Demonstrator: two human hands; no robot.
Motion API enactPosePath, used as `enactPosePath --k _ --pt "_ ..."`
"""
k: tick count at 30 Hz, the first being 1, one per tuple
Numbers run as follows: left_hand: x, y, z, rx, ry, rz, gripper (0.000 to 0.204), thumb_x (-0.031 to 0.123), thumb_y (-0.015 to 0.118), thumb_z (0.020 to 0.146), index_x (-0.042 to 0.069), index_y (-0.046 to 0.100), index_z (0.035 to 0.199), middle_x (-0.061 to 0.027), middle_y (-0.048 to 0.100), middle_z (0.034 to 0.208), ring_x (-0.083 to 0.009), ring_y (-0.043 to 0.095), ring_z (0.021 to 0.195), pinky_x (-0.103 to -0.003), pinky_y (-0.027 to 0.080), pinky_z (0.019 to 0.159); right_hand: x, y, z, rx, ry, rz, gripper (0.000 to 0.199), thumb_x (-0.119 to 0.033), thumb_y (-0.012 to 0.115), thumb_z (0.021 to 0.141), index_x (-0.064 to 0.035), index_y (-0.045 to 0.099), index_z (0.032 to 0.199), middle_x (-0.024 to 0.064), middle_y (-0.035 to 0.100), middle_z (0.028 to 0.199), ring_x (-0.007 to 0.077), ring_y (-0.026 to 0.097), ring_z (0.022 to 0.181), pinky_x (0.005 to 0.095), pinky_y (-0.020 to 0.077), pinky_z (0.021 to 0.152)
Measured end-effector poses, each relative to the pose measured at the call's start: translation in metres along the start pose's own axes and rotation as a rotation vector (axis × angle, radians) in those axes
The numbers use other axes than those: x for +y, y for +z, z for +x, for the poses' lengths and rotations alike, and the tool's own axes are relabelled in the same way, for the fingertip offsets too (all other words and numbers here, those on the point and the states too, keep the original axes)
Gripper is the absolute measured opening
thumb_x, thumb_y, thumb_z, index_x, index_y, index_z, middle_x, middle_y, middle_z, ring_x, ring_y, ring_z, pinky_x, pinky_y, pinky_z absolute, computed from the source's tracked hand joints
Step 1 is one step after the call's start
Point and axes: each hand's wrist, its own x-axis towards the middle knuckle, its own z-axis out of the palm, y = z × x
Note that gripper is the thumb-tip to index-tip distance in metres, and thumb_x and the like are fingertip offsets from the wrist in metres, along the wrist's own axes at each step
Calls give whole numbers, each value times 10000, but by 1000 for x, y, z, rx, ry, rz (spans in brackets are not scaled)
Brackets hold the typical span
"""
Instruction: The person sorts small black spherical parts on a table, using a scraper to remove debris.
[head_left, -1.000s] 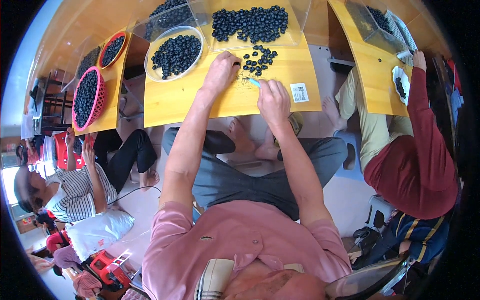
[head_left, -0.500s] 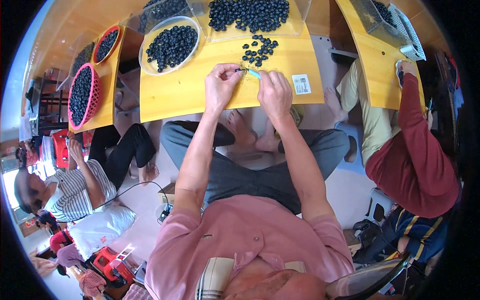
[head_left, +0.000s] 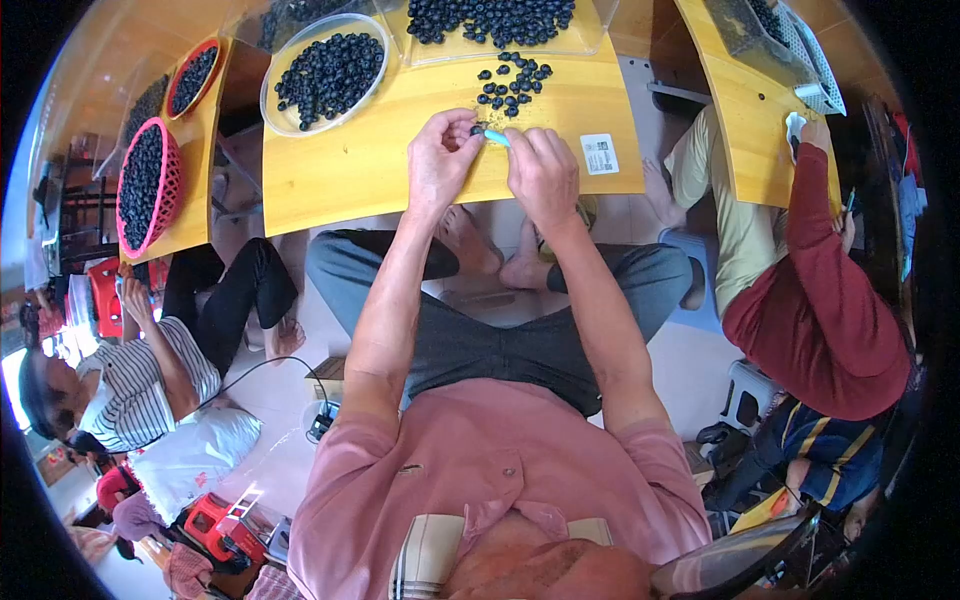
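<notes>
Over the near part of the yellow table (head_left: 340,185), my left hand (head_left: 438,165) pinches a small dark round piece (head_left: 476,130) between thumb and fingertips. My right hand (head_left: 543,178) is closed around a slim tool with a light-blue handle (head_left: 497,138). The tool's front end meets the dark piece, and its tip is too small to make out. Just beyond my hands lies a loose group of shiny black, berry-sized balls (head_left: 512,84), with fine crumbs scattered near it. Whether the balls are beads, seeds or fruit I cannot tell.
A clear round tub (head_left: 302,132) and a clear tray (head_left: 500,54) hold many such balls. A white label (head_left: 599,154) lies right of my hand. At left stand a pink basket (head_left: 172,190) and a red-rimmed bowl (head_left: 213,62); co-workers (head_left: 170,370) (head_left: 830,300) sit on both sides.
The whole view has shifted slightly, so the table sits a little higher and further left. My hands keep the same grips, and the dark piece shows more plainly at the tool's end.
</notes>
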Motion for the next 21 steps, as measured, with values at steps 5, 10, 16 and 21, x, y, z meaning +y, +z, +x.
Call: enactPosePath --k 5,10,16,21 --pt "2 1 0 -9 4 11 344 -63 780 895 -23 702 1228 -33 707 997 -81 644 855 -235 576 802 1 1 0 9 -17 1 137 -82 715 886 -60 749 1016 69 561 813 263 609 782 409 509 711" --pt "7 0 -1 -30 -7 30 360 -42 797 898 -1 691 1240 -19 700 1006 -76 650 872 -228 573 823 0 0 -1 4 -19 3 137 -85 712 890 -57 744 1021 69 560 815 261 611 786 410 511 712" --pt "0 0 -2 -45 -21 -85 361 -106 769 898 -10 664 1230 -32 686 1018 -79 658 882 -232 580 820 1 1 -2 -22 -7 10 156 -85 709 881 -59 738 1032 74 568 822 267 621 810 419 521 725" --pt "-8 -5 0 -13 -14 -266 388 -106 776 900 -13 638 1251 -41 675 1052 -78 661 907 -221 575 827 2 4 0 -29 47 -37 146 -70 695 861 -61 730 1002 77 583 832 274 634 826 423 532 736"
